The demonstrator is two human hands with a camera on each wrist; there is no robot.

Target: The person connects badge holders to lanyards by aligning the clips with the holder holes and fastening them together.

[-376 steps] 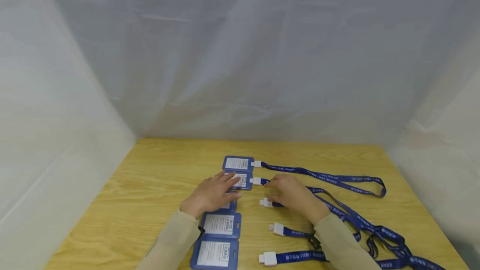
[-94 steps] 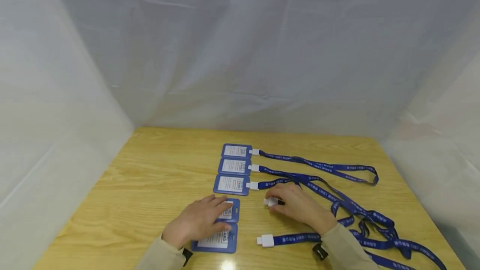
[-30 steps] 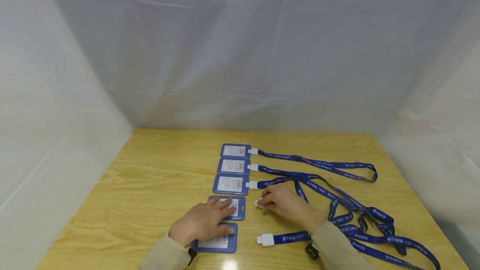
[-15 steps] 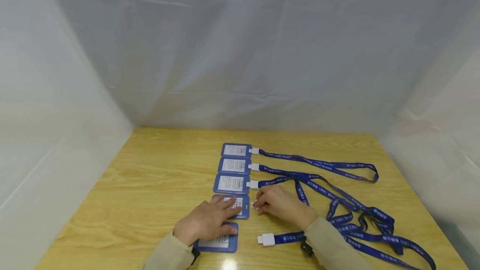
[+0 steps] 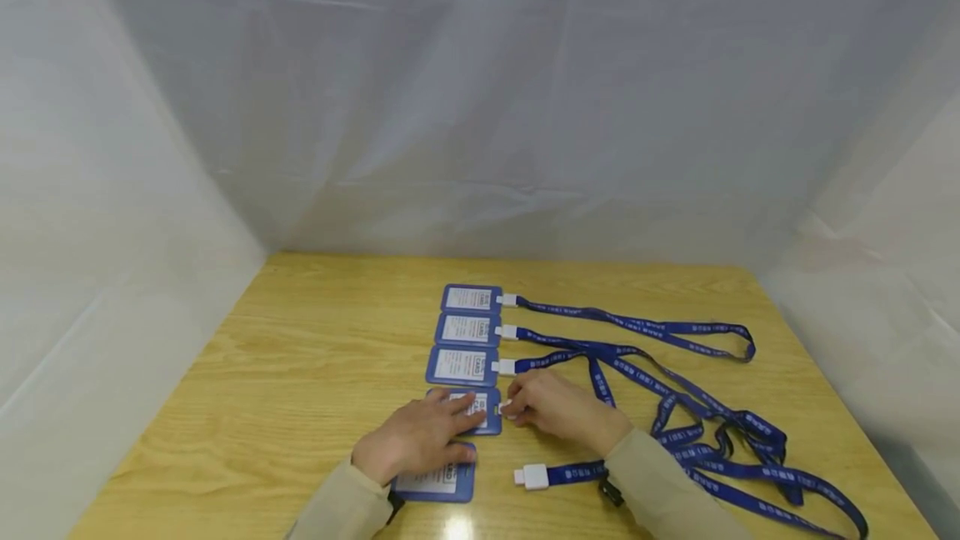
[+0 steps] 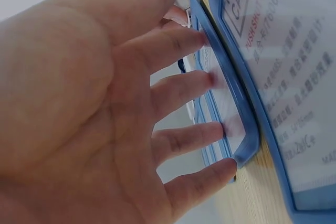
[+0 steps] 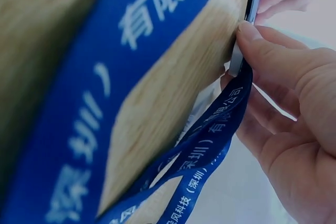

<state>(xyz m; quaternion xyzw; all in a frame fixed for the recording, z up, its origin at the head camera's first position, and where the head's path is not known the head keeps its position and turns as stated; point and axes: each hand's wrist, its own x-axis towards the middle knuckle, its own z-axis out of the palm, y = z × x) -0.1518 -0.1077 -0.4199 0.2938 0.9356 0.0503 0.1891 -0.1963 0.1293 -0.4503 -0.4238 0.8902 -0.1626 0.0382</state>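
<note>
Spread nearly straight, the fingers of my left hand (image 5: 420, 440) press on the fourth blue badge holder (image 5: 492, 425) in the column. Its slotted end faces right. My right hand (image 5: 566, 411) pinches the white clip (image 5: 506, 409) of a blue lanyard between thumb and fingers, the clip's tip right at that slot. In the right wrist view the printed lanyard strap (image 7: 210, 135) hangs from the pinched clip (image 7: 237, 59). Below, under my left thumb, lies the fifth badge holder (image 5: 431, 486); it fills the right of the left wrist view as a holder with a printed card (image 6: 294, 77).
Three badge holders, the top one (image 5: 470, 299) farthest away, have white clips at their slots, with straps running right. A loose white clip (image 5: 535, 477) lies near the front. Tangled straps (image 5: 720, 448) cover the table's right side. Pale sheeting (image 5: 480, 107) surrounds the wooden table (image 5: 300, 357).
Earlier, the third holder's clip lay apart; now it sits at its slot. The fourth holder has slid up and right under my left hand, and my right hand has brought its clip left.
</note>
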